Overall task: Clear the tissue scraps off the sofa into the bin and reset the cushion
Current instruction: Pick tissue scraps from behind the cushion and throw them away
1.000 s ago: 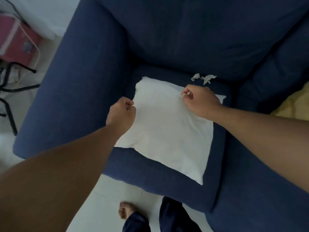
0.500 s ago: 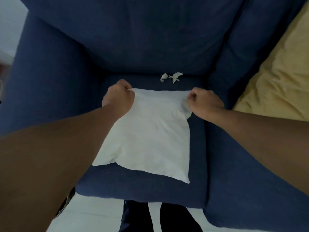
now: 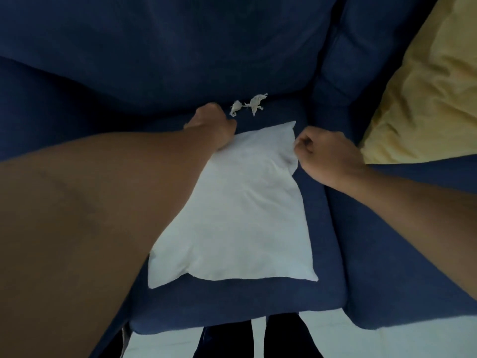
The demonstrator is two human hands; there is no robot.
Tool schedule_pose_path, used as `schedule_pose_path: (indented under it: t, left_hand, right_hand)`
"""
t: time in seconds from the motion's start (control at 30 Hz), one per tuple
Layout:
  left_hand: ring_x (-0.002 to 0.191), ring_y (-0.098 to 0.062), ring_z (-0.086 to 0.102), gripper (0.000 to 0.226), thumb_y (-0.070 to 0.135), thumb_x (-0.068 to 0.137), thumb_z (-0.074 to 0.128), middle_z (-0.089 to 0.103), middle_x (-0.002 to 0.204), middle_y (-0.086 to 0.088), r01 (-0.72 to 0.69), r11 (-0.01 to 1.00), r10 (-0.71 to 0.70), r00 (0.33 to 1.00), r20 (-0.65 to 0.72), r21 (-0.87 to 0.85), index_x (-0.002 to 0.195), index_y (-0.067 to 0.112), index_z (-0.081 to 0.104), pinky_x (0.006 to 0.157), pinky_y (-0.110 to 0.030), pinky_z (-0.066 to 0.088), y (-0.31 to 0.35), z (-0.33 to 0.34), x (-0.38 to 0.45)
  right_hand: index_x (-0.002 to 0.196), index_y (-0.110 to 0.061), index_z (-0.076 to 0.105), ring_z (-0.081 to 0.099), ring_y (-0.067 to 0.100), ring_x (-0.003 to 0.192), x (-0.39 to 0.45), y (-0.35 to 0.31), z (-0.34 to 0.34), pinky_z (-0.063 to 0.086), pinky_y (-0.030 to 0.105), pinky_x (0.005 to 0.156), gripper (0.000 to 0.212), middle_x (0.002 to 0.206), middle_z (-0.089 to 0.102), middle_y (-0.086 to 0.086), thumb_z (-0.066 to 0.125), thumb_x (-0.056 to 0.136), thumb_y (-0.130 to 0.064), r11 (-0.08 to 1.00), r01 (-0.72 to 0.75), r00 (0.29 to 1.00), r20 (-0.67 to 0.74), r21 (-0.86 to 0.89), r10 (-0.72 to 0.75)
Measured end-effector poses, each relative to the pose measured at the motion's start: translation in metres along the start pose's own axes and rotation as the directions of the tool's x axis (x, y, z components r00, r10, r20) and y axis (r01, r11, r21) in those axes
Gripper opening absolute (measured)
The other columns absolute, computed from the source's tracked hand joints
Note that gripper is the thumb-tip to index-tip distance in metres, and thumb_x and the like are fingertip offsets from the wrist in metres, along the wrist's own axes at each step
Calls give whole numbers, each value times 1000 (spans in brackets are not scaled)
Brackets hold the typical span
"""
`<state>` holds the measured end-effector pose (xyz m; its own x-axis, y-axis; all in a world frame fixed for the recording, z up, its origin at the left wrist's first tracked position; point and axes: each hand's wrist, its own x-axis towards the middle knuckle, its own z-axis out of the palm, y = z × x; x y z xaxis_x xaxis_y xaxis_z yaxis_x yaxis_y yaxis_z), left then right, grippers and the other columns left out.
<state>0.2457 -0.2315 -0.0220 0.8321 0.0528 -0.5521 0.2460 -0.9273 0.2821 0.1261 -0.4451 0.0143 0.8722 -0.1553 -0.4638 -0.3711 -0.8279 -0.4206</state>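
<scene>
A white cushion (image 3: 240, 215) lies flat on the seat of a dark blue sofa (image 3: 322, 228). My left hand (image 3: 214, 125) is closed on the cushion's far left corner. My right hand (image 3: 325, 156) is closed on its far right edge, where the fabric bunches. Two small white tissue scraps (image 3: 249, 105) lie on the seat just behind the cushion, close to my left hand, at the foot of the backrest. No bin is in view.
A yellow cushion or blanket (image 3: 426, 86) fills the right side of the sofa. The blue backrest (image 3: 180, 47) rises behind the seat. My legs (image 3: 258, 337) and a pale floor (image 3: 165, 342) show below the seat's front edge.
The view has shifted closer and to the right. Both hands still grip the cushion's far corners; my left hand has moved nearer the tissue scraps and the cushion has shifted slightly towards the backrest.
</scene>
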Motion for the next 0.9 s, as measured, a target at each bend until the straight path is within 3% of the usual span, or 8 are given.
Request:
schedule_pose_path:
  t: [0.17, 0.27, 0.37, 0.47, 0.57, 0.67, 0.77, 0.9]
  left_hand:
    - [78, -23, 59, 40, 51, 93, 58, 63, 104, -8, 30, 998, -28, 999, 38, -46, 107, 14, 64, 71, -33, 46, 11, 14, 40]
    - [101, -27, 61, 64, 56, 92, 62, 64, 126, -11, 170, 953, -154, 985, 80, -249, 135, 9, 57, 80, -32, 44, 19, 27, 55]
    - [94, -20, 56, 69, 58, 88, 67, 63, 118, -6, 260, 871, -225, 965, 131, -418, 137, 11, 54, 80, -29, 45, 27, 35, 63]
    - [91, -17, 59, 52, 48, 97, 60, 67, 118, -5, 277, 858, -225, 960, 168, -432, 133, 10, 59, 72, -28, 45, 32, 38, 69]
    - [97, -17, 66, 35, 37, 97, 61, 70, 113, -4, 218, 887, -136, 966, 221, -407, 121, 11, 66, 83, -28, 55, 27, 35, 68]
    - [88, -14, 64, 16, 33, 93, 68, 69, 96, 2, 52, 906, 2, 992, 126, -421, 99, 19, 71, 79, -26, 56, 7, 24, 58]
    - [79, -9, 61, 8, 33, 90, 70, 64, 81, 11, -11, 897, 29, 999, 33, -443, 86, 26, 69, 66, -18, 46, -16, 11, 44]
    - [87, -11, 65, 15, 33, 88, 70, 64, 81, 16, -11, 885, 15, 1000, 5, -465, 76, 31, 62, 89, -31, 54, -45, 1, 32]
  right_hand:
    - [96, -32, 68, 68, 20, 83, -2, 19, -9, 57, 37, 70, 20, 82, 69, -14, 50, 103, -39, 1000, 8, 998, -67, -20, -9]
    - [96, -28, 69, 66, 19, 80, -3, 26, -13, 54, 35, 68, 22, 79, 68, -14, 52, 104, -39, 1000, -18, 994, -104, -25, 16]
    - [95, -25, 69, 65, 20, 78, -2, 28, -11, 55, 37, 68, 23, 76, 67, -13, 53, 104, -39, 998, -41, 992, -117, -38, 36]
    - [98, -26, 68, 67, 22, 81, 5, 23, -6, 57, 40, 71, 21, 80, 68, -11, 52, 104, -38, 997, -45, 993, -116, -61, 38]
    - [107, -28, 64, 68, 28, 89, 21, 10, -2, 59, 45, 78, 18, 95, 73, -3, 51, 103, -39, 996, -54, 992, -119, -75, 45]
    - [114, -27, 62, 68, 33, 101, 46, -13, 6, 56, 44, 84, 23, 108, 73, 4, 51, 100, -41, 993, -79, 990, -121, -84, 69]
    - [121, -25, 65, 66, 36, 112, 75, -41, 16, 54, 43, 90, 30, 121, 71, 8, 52, 99, -42, 990, -120, 988, -109, -67, 113]
    - [116, -14, 69, 65, 37, 106, 109, -70, 33, 51, 37, 84, 34, 116, 69, 16, 53, 100, -39, 988, -134, 990, -50, -82, 130]
